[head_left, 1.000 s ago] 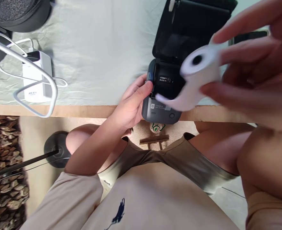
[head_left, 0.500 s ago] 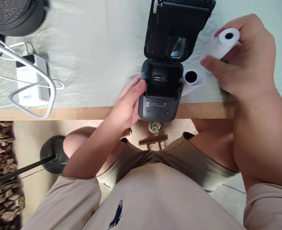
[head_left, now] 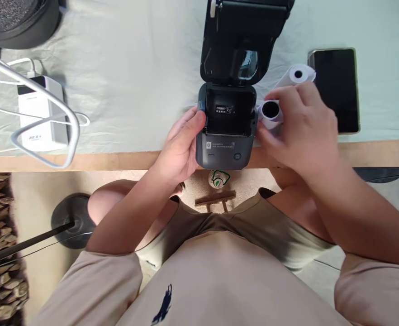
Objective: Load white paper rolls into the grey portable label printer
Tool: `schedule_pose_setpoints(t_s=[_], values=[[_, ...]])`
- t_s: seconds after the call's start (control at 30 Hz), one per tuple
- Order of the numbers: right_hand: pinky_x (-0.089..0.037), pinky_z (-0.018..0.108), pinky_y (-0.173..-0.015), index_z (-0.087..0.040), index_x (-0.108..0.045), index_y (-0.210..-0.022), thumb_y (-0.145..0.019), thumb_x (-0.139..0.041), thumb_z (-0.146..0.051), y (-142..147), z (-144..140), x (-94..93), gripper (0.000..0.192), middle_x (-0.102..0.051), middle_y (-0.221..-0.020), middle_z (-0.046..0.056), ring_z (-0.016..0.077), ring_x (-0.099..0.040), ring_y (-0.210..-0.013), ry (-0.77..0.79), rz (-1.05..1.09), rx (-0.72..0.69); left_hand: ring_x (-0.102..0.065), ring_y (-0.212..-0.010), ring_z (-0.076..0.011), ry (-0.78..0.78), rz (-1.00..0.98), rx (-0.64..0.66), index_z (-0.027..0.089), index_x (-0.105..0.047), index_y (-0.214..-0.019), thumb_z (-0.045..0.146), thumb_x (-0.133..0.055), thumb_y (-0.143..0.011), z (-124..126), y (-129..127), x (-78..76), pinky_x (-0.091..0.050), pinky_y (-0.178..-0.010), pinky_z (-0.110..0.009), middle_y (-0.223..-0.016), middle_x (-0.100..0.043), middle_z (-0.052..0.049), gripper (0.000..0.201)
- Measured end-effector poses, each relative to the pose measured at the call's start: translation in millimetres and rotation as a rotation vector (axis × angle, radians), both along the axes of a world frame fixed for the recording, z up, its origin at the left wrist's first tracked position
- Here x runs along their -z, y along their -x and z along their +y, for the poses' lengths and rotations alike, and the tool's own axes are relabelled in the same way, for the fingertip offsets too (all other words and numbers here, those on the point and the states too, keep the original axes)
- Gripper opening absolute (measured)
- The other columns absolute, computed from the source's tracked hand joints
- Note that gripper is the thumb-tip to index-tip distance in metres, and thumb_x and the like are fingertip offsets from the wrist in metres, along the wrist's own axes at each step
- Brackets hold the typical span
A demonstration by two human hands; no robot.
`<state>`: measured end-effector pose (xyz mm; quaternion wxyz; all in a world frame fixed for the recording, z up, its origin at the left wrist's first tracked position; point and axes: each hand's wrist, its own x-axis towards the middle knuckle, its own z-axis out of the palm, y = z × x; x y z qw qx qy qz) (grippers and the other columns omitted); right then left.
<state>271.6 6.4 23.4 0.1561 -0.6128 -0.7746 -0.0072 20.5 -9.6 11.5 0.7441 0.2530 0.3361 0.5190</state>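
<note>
Two paper rolls in the head view, both down on the surface (head_left: 125,81). Half a second ago: small-core roll (head_left: 296,74) up in the right hand (head_left: 301,131). Now: set down and let go, lying beside the phone (head_left: 337,88), well clear of the fingers. Right hand moved instead to the wide-core roll (head_left: 270,111), fingers curled about it from the near side, just right of the printer (head_left: 225,145). Not yet lifted, by the look of it. Left hand (head_left: 182,145) unmoved, wrapped against the printer's left flank, thumb at the top edge, steadying it at the surface's near edge.

Containers: printer lid (head_left: 243,40) swung fully back and upright; paper bay (head_left: 230,113) open and empty, only a small printed label on its back wall. No roll inside, no paper through the slot. Far left, power bank (head_left: 41,113) with looped white cable, untouched.
</note>
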Motion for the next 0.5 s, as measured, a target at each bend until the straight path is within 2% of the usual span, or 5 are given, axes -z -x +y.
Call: schedule_pose_setpoints(t_s=[0.1, 0.23, 0.37, 0.43, 0.5], values=[[-0.045, 0.037, -0.067, -0.026, -0.076, -0.139, -0.097, -0.074, -0.042, 0, 5, 13.7, 0.045, -0.080, -0.129, 0.014, 0.0258, -0.072, -0.093, 0.042, 0.008, -0.028, -0.072, -0.165, -0.0379, -0.005, -0.036, 0.009, 0.022, -0.081, -0.113, 0.036, -0.069, -0.120, 1, -1, -0.4, -0.072, -0.130, -0.055, -0.129, -0.093, -0.008, 0.020], [-0.064, 0.043, -0.081, -0.029, -0.063, -0.157, -0.095, -0.069, -0.033, -9, 12, 25.2, 0.062, -0.079, -0.129, 0.009, 0.0258, -0.075, -0.099, -0.090, 0.188, -0.240, -0.072, -0.166, -0.0344, 0.010, -0.014, 0.005, 0.020, -0.080, -0.112, 0.025, -0.061, -0.121, 3, -2, -3.2, -0.070, -0.130, -0.053, -0.115, -0.091, -0.007, 0.022], [-0.070, 0.050, -0.092, -0.032, -0.059, -0.161, -0.096, -0.077, -0.056, -15, 22, 22.0, 0.072, -0.072, -0.127, 0.004, 0.0244, -0.078, -0.103, -0.240, 0.463, -0.287, -0.074, -0.164, -0.0326, 0.028, 0.022, -0.050, 0.020, -0.081, -0.109, 0.022, -0.064, -0.120, 3, -3, -7.2, -0.066, -0.135, -0.046, -0.112, -0.091, -0.007, 0.020], [-0.067, 0.047, -0.087, -0.037, -0.063, -0.159, -0.095, -0.076, -0.075, -16, 30, 18.4, 0.075, -0.068, -0.136, 0.002, 0.0216, -0.078, -0.104, -0.374, 0.654, -0.323, -0.076, -0.160, -0.0318, 0.040, 0.040, -0.050, 0.020, -0.080, -0.107, 0.019, -0.066, -0.118, 3, -3, -9.1, -0.065, -0.135, -0.045, -0.108, -0.090, -0.007, 0.019], [-0.059, 0.045, -0.081, -0.046, -0.065, -0.160, -0.094, -0.077, -0.082, -16, 38, 16.9, 0.076, -0.067, -0.143, -0.003, 0.0210, -0.077, -0.109, -0.491, 0.795, -0.406, -0.080, -0.154, -0.0314, 0.044, 0.052, -0.043, 0.021, -0.080, -0.104, 0.019, -0.065, -0.118, 2, -4, -10.2, -0.068, -0.132, -0.045, -0.100, -0.087, -0.004, 0.020]])
